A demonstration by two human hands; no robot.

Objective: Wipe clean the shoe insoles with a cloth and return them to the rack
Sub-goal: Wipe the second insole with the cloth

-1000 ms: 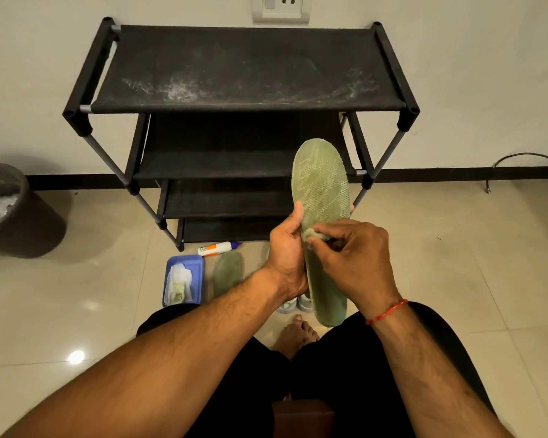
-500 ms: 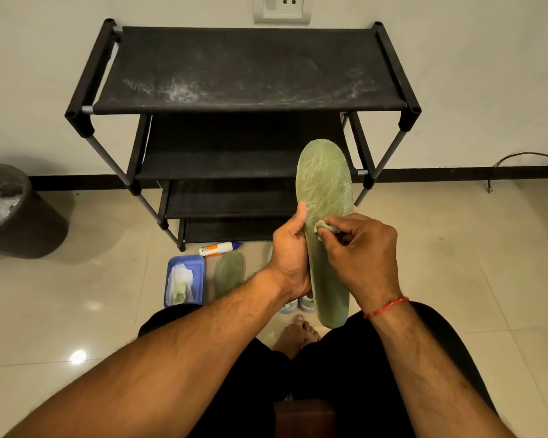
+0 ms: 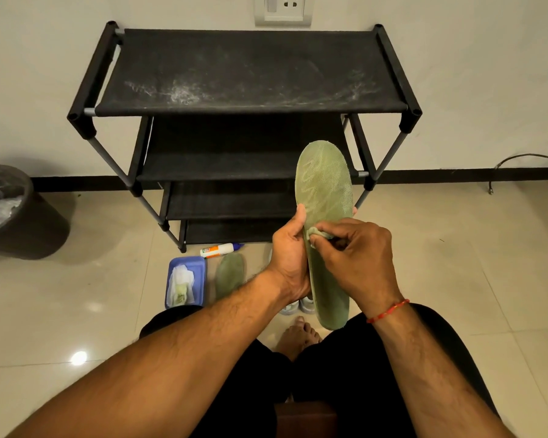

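The insole point(image 3: 325, 184) is held at its middle in the left grip point(image 3: 290, 260) (toe end up, toward the rack point(image 3: 250, 71)), and the cloth point(image 3: 317, 232) is pinched onto it in the right grip point(image 3: 358, 263).

Just the one view here: a wide-angle cam worn on the person's head, facing forward and tipped down. It sits close over the left hand point(image 3: 290, 257) and right hand point(image 3: 358, 260), which land a bit right of centre. The left arm point(image 3: 171, 368) comes in from 7 o'clock and the right arm point(image 3: 424, 358) from 5. Dead ahead at 12 o'clock, farther off, is the shoe rack point(image 3: 250, 71) against the wall point(image 3: 45, 74), seen from above so its top shelf faces the lens. The floor point(image 3: 456, 248) fills both sides. A bin point(image 3: 23, 222) is cut off at 9 o'clock and a socket point(image 3: 283, 9) is clipped at the top edge.
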